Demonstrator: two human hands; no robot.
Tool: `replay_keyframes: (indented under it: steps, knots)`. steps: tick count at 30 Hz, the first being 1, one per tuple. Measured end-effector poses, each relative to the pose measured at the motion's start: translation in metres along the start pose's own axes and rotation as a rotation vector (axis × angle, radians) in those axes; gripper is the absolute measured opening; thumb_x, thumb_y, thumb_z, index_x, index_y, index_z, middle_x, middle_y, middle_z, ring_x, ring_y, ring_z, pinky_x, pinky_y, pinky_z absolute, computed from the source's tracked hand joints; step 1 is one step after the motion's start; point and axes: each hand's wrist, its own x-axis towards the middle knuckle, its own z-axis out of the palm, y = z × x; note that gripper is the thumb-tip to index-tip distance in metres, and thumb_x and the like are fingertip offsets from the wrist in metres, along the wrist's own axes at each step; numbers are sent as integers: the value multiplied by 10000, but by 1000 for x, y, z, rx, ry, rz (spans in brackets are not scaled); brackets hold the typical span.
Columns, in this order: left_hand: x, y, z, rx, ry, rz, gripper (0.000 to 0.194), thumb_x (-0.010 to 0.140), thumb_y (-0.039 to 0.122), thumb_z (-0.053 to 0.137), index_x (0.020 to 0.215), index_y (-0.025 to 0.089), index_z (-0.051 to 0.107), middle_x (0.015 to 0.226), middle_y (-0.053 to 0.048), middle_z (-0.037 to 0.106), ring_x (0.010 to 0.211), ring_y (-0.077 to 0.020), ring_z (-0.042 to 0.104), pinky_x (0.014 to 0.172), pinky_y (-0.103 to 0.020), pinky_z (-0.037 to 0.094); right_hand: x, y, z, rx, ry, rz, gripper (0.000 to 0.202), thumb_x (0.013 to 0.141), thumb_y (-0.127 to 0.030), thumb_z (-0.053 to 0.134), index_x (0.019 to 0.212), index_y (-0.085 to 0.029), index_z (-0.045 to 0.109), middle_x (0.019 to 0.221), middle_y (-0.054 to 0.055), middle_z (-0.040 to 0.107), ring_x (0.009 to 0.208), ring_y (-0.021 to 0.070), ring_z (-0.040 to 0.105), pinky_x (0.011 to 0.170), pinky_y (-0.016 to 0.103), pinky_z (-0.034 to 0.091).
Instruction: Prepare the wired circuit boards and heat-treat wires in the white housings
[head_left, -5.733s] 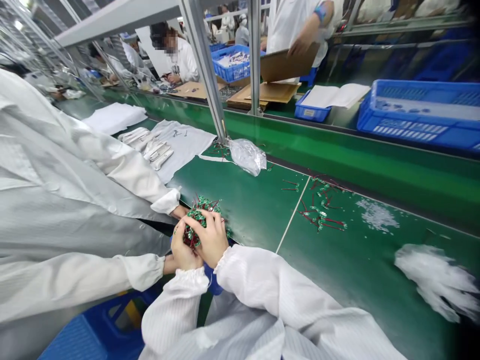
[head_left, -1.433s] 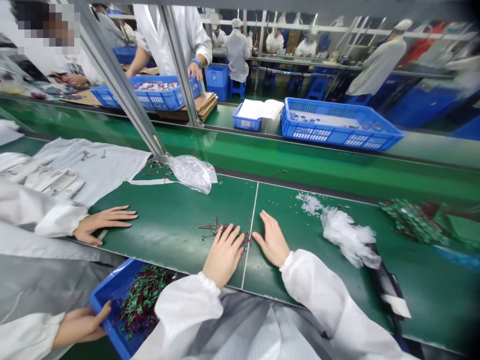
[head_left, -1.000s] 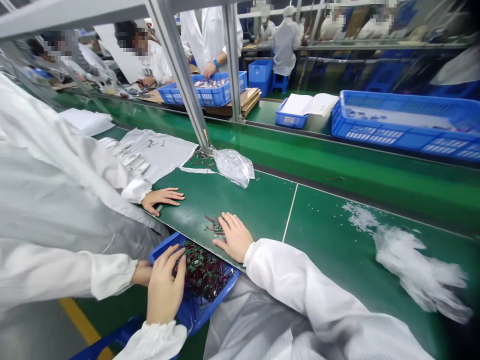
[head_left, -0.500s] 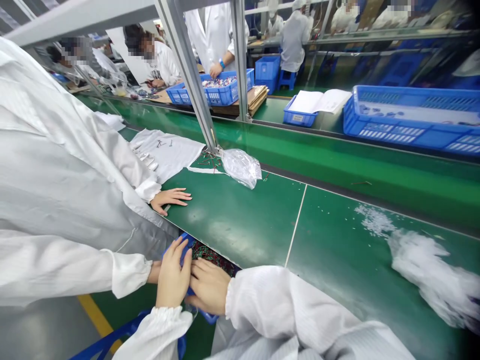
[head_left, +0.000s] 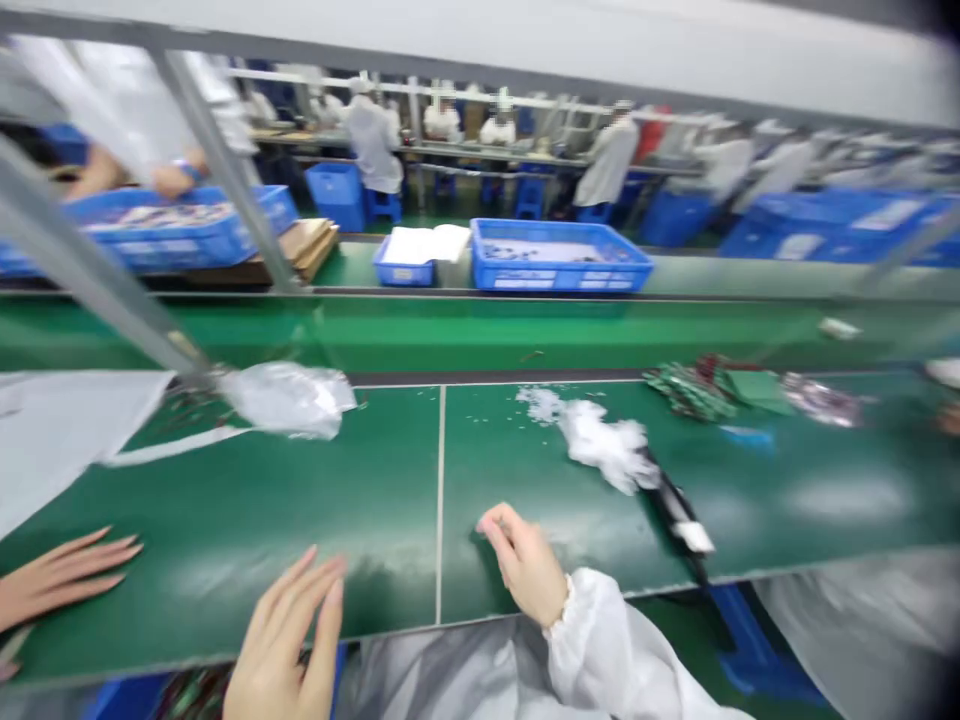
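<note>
My left hand [head_left: 289, 640] is raised at the near edge of the green worktable [head_left: 367, 500], fingers apart and holding nothing. Below it, partly hidden, a blue bin [head_left: 131, 697] holds red and green wire pieces [head_left: 191, 692]. Over the table, right of the white dividing line, my right hand [head_left: 525, 565] has its fingers curled together; whether something small is between them cannot be made out. Beyond it lie a crumpled white plastic bag [head_left: 604, 445] and scattered small white bits [head_left: 540, 403].
Another person's hand [head_left: 67, 580] rests on the table at the left. A clear bag [head_left: 292, 398] lies by the metal post. A black tool [head_left: 675, 515], wire bundles [head_left: 694, 388] and a blue item [head_left: 748, 437] are at the right. Blue baskets [head_left: 559, 275] stand beyond the conveyor.
The view has swung right. My hands, together over the blue bin before, have come apart; my right hand has moved over the table and curled, and my left hand has lifted off.
</note>
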Motion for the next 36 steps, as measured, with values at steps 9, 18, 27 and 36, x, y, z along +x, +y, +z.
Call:
replay_keyframes:
  steps: [9,18,27,36]
  knots:
    - [-17,47,102,-201,-396,250,382,901,314,423,1273,295,507,1350,-13,518,1211,-213,513,977,-351,487,-57,59,-45,-371,635,-103,266,888,-209,421,1144,-224,490,1231,139,453,1181,273,429,944,491,424]
    - [-23,42,150,42,-262,349,475,917,370,377,1356,192,409,1425,-107,416,1336,-263,345,1100,-522,292,-44,141,-143,-762,897,74,509,884,-331,435,1348,-134,365,1143,186,499,1061,331,442,866,498,423]
    - [-18,48,153,104,-169,406,423,902,330,391,1274,176,520,1369,-97,491,1279,-264,431,1089,-479,309,-26,199,-243,-909,792,63,491,903,-420,412,1292,-123,458,1106,158,578,955,289,499,865,413,431]
    - [-7,56,162,3,-263,395,399,883,294,413,1247,203,549,1373,-81,487,1278,-259,434,1083,-494,336,-8,157,-229,-892,685,-91,731,812,-545,542,1389,-148,332,1358,189,410,1230,336,365,985,498,347]
